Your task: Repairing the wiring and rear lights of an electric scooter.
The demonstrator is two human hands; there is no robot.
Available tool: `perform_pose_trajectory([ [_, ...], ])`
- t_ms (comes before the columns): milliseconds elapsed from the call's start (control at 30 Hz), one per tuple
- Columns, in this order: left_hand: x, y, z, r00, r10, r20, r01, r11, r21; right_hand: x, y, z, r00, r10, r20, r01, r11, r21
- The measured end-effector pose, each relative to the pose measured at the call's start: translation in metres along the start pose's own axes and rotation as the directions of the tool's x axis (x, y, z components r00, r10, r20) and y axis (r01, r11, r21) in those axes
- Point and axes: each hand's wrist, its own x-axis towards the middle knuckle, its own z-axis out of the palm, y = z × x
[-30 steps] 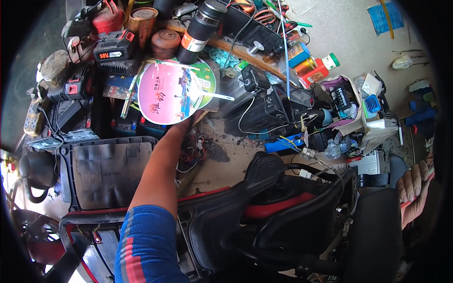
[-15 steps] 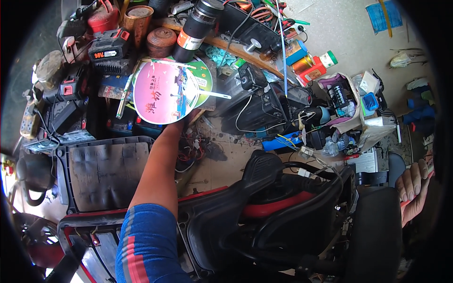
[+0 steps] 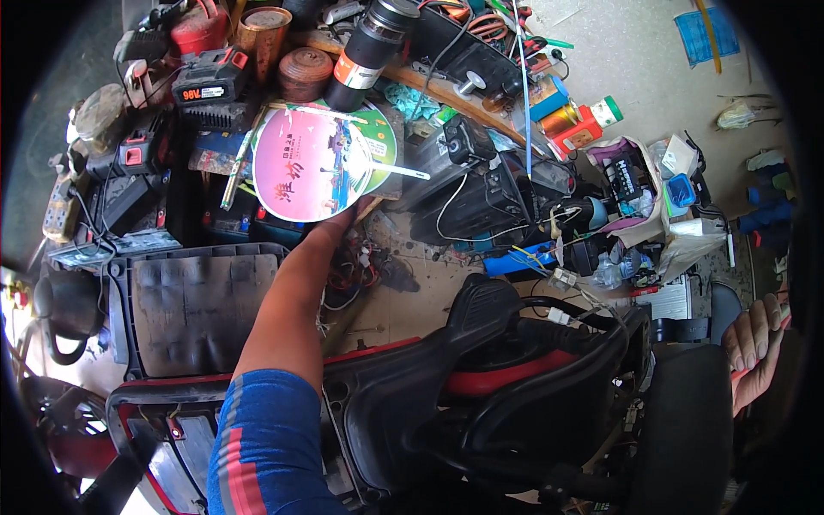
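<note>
From the lower edge my left arm reaches up to a round pink hand fan [image 3: 300, 172] with a white handle. Only the wrist end of my left hand [image 3: 343, 221] shows; its fingers are hidden behind the fan. A second, green fan [image 3: 386, 142] lies partly under the pink one. At the far right my right hand [image 3: 751, 348] curls round a thin red object [image 3: 738, 374], mostly covered by the fingers. Below my arm is an electric scooter's black body [image 3: 386, 429] with red trim, its compartment lid [image 3: 206, 313] raised.
Power tool batteries [image 3: 210, 81], a red pot [image 3: 305, 75] and a black thermos [image 3: 365, 60] crowd the bench. A dark tool bin [image 3: 455, 56] holds cables. To the right stands a cluttered box [image 3: 665, 206]. A black scooter seat [image 3: 682, 429] is near my right hand.
The view has shifted a little, so the bench items sit slightly farther right. My left arm still reaches behind the fan, and my right hand keeps its grip.
</note>
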Motion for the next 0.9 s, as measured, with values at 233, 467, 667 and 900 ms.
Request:
perform_pose_trajectory([
  [233,-0.011,0.011,-0.015,0.999,0.038,-0.021,-0.039,0.998,-0.046,-0.003,0.006,0.001,1.0,-0.002,0.006,0.001,1.0,0.027],
  [467,-0.055,0.023,-0.058,0.991,0.086,0.107,-0.097,0.989,0.11,-0.004,0.005,0.009,0.997,-0.021,-0.077,0.021,1.0,0.002],
  [667,-0.117,0.042,-0.056,0.998,0.05,0.026,-0.048,0.998,-0.045,0.004,0.015,0.013,0.99,-0.01,-0.144,0.011,1.0,0.006],
  [900,-0.129,0.044,-0.049,0.964,0.206,0.167,-0.204,0.979,-0.026,-0.001,0.011,0.007,0.991,-0.034,-0.131,0.029,0.999,-0.04],
])
